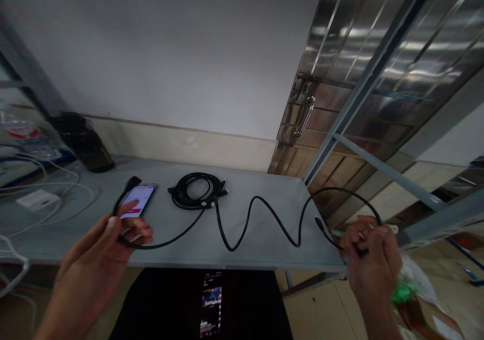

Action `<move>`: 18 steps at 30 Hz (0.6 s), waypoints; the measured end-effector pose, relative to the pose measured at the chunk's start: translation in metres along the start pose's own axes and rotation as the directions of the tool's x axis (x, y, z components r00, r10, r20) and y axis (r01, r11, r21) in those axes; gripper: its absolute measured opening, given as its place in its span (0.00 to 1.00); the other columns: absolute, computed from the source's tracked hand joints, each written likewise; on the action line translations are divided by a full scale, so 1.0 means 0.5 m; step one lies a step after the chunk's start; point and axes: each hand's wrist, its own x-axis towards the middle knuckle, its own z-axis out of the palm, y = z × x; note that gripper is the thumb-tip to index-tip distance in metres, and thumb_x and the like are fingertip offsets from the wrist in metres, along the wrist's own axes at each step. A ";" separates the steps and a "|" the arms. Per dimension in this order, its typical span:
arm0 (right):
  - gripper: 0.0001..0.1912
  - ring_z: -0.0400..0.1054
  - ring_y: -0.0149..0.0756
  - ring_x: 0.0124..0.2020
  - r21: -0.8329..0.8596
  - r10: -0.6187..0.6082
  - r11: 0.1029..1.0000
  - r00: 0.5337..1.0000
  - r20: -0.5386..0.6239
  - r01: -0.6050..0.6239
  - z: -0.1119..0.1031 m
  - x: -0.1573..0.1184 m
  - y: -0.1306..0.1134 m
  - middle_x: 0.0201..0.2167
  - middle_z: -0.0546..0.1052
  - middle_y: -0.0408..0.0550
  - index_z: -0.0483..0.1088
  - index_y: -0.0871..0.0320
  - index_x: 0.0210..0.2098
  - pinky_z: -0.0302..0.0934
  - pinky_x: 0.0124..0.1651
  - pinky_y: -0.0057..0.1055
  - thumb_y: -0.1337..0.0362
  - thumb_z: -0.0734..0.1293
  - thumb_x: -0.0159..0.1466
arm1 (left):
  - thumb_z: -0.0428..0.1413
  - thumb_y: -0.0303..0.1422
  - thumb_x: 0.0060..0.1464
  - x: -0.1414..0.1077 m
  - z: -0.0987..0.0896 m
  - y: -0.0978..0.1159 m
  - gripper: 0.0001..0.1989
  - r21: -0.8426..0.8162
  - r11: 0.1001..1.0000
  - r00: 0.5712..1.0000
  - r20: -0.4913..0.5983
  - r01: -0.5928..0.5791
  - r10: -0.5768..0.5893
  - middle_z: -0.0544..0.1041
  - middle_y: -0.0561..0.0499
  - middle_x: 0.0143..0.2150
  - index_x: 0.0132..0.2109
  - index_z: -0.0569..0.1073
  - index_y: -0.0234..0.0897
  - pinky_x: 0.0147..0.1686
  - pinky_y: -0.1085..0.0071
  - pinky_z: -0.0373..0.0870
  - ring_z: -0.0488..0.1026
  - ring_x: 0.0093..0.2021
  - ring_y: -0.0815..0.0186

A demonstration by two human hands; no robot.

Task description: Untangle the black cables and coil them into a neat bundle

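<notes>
My left hand (108,242) is closed on a black cable near one end, whose dark plug (133,182) sticks up above my fingers. My right hand (372,249) grips black cable past the shelf's right end, and a second dark plug (319,223) pokes out to its left. Between the hands a wavy run of black cable (249,214) crosses the grey shelf (162,229). It meets a round coil of black cable (196,191) with several connector ends. Just behind my left fingers lies a phone (139,199) with a lit screen.
A dark bottle (85,141) stands at the back left, beside a clear plastic bottle (24,133). White cables and a white adapter (38,200) spread over the left side. Another lit phone (210,304) rests below the front edge. A metal post (351,103) rises at the right.
</notes>
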 end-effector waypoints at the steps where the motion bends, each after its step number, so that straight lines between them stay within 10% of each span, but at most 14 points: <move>1: 0.24 0.63 0.30 0.28 0.010 0.005 1.000 1.000 0.019 -0.005 0.008 -0.006 0.001 0.29 0.69 0.39 0.76 0.53 0.47 0.57 0.27 0.25 0.38 0.77 0.72 | 0.75 0.45 0.58 -0.007 0.005 -0.010 0.17 0.004 0.999 0.999 0.023 0.035 -0.036 0.85 0.51 0.40 0.52 0.89 0.48 0.39 0.64 0.83 0.79 0.41 0.57; 11: 0.19 0.67 0.32 0.26 -0.099 -0.053 0.991 0.932 0.358 0.095 0.113 -0.108 0.041 0.28 0.73 0.40 0.75 0.52 0.50 0.63 0.29 0.29 0.44 0.63 0.83 | 0.83 0.45 0.47 -0.073 0.097 -0.133 0.32 -0.128 0.892 0.894 0.182 0.433 -0.408 0.88 0.38 0.58 0.57 0.88 0.39 0.50 0.55 0.88 0.83 0.65 0.39; 18: 0.14 0.78 0.43 0.60 -0.151 -0.053 0.897 0.441 0.896 0.416 0.208 -0.212 0.070 0.57 0.80 0.52 0.72 0.50 0.62 0.74 0.66 0.40 0.64 0.59 0.84 | 0.71 0.42 0.63 -0.090 0.175 -0.149 0.14 -0.210 0.821 0.834 0.299 0.531 -0.463 0.87 0.39 0.61 0.52 0.88 0.43 0.68 0.50 0.82 0.82 0.68 0.44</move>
